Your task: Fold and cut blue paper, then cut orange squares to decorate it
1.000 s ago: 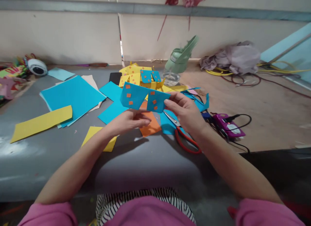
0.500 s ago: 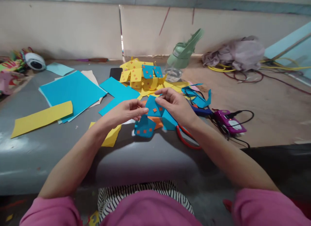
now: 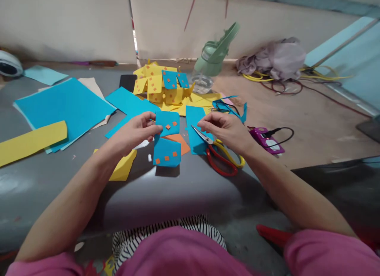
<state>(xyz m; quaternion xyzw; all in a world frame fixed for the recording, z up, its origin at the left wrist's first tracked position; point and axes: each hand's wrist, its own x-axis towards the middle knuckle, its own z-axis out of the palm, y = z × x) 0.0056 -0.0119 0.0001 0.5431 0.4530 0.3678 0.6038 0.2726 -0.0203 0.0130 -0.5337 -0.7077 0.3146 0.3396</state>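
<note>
My left hand (image 3: 138,131) pinches the left edge of a blue paper piece (image 3: 163,118) that has small orange squares on it. Just below is a second blue paper piece (image 3: 167,147) with a row of orange squares. An orange paper scrap (image 3: 183,143) shows behind both. My right hand (image 3: 225,129) is closed, thumb against fingertips, above a blue paper strip (image 3: 194,116); whatever it may hold is too small to make out. Under it lies a pair of scissors (image 3: 222,165) with red and yellow handles, their blades on the blue strip.
Behind my hands sits a yellow paper model (image 3: 154,84) with dotted flaps, beside a green-topped bottle (image 3: 209,64). Blue sheets (image 3: 65,110) and a yellow strip (image 3: 35,137) lie left. A purple device (image 3: 267,141) with cables is at right, and a crumpled cloth (image 3: 276,58) farther back.
My right hand has left the held blue piece and moved right, over the scissors. My left hand keeps the piece, now turned flatter to view. The camera view has shifted right.
</note>
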